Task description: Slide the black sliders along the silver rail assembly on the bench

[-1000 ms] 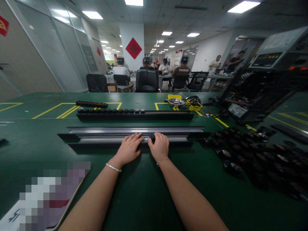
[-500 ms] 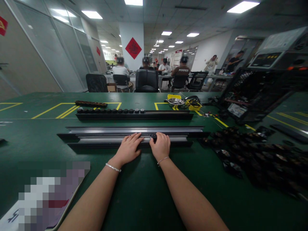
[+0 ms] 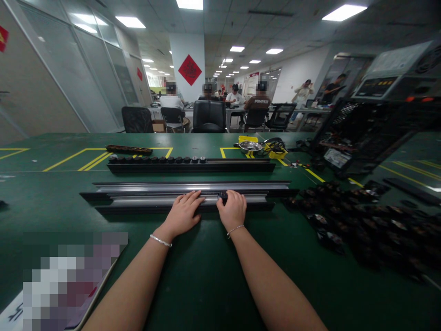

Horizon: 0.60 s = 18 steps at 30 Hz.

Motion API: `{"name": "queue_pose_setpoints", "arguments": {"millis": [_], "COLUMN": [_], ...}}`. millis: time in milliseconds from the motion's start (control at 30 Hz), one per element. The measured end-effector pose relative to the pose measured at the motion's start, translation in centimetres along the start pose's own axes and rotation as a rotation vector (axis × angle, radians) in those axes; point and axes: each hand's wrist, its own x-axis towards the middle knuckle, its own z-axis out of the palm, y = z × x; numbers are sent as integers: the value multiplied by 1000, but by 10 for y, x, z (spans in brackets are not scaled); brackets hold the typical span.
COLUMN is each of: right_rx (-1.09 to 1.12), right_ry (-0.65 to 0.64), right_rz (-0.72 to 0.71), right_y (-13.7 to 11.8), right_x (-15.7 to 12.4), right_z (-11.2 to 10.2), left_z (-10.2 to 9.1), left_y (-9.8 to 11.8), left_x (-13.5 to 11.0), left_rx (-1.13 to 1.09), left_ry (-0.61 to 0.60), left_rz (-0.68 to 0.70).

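My left hand [image 3: 184,209] lies flat with its fingers stretched over the nearest long metal channel [image 3: 138,202], black outside and silvery within. On the same channel, to the right, my right hand [image 3: 232,207] has thumb and fingers closed around a small black part [image 3: 223,196]; its exact kind is too dark to make out. Just behind runs a second, longer channel [image 3: 155,187]. Farther back a black rail [image 3: 193,168] carries a row of small round dark pieces [image 3: 155,160] on its left part, the last ones at the right silvery.
At the right lies a big heap of dark small parts [image 3: 361,225], beside an opened machine case [image 3: 358,133]. A metal bowl [image 3: 251,146] and yellow bins [image 3: 275,149] stand at the back. A dark strip [image 3: 129,149] lies back left, and a blurred-out flat item [image 3: 79,285] front left.
My right hand has slid slightly to the right along the channel with the small black part. My left hand keeps its place on the channel.
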Motion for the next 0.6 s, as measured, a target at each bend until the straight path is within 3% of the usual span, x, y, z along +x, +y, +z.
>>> {"name": "queue_pose_setpoints", "arguments": {"millis": [600], "right_rx": [2], "right_ry": [75], "right_rz": [56], "right_y": [13], "right_x": [5], "right_z": [-3], "left_z": [0], "left_y": [0], "left_x": [1], "left_rx": [-13], "left_ry": [-8], "left_rz": [-3]}}
